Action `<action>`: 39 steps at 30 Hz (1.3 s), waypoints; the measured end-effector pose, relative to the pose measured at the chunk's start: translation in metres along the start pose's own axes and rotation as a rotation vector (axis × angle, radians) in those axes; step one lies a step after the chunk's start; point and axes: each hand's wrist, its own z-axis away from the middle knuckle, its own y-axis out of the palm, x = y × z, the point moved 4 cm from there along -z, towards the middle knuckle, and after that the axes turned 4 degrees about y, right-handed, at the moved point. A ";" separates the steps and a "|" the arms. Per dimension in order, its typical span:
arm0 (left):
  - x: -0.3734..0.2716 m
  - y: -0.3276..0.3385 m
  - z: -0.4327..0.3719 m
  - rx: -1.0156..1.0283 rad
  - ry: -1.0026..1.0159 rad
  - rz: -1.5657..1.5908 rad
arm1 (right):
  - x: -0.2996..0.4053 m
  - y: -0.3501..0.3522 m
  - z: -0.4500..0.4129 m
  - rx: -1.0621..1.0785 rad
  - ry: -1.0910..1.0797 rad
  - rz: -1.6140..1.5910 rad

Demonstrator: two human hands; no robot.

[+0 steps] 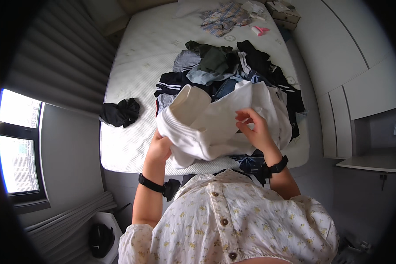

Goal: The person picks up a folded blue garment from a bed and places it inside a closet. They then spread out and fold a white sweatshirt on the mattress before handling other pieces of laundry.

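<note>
A white knit garment (231,112) with a ribbed band hangs spread above the near part of the bed. My left hand (159,147) grips it near the ribbed band (181,127), its fingertips hidden behind the cloth. The band's opening gapes towards the far left. Over the garment's right part hovers my right hand (253,127), fingers curled and apart, with nothing in them. Behind the garment lies a heap of clothes, with a dark green piece (216,59), a black piece with white stripes (171,83) and blue denim (226,88).
The heap rests on a white mattress (128,72). A crumpled black garment (120,112) lies apart at its left edge. Farther back are a plaid garment (224,18) and a pink-handled lint roller (260,31). Pale cabinets (336,49) line the right; a window (19,142) is at left.
</note>
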 end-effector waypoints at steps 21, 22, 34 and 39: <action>0.074 0.002 0.034 -0.014 0.042 -0.426 | 0.009 0.087 -0.020 0.038 0.394 -0.942; 0.074 0.019 0.035 0.097 0.134 -0.659 | 0.012 0.077 -0.023 0.031 0.349 -1.064; -0.099 -0.033 0.029 -0.561 0.485 -0.418 | 0.113 -0.069 -0.080 -0.053 -0.471 0.135; -0.248 0.015 0.069 -0.487 0.744 -1.066 | 0.163 -0.101 -0.092 -0.148 -0.479 0.214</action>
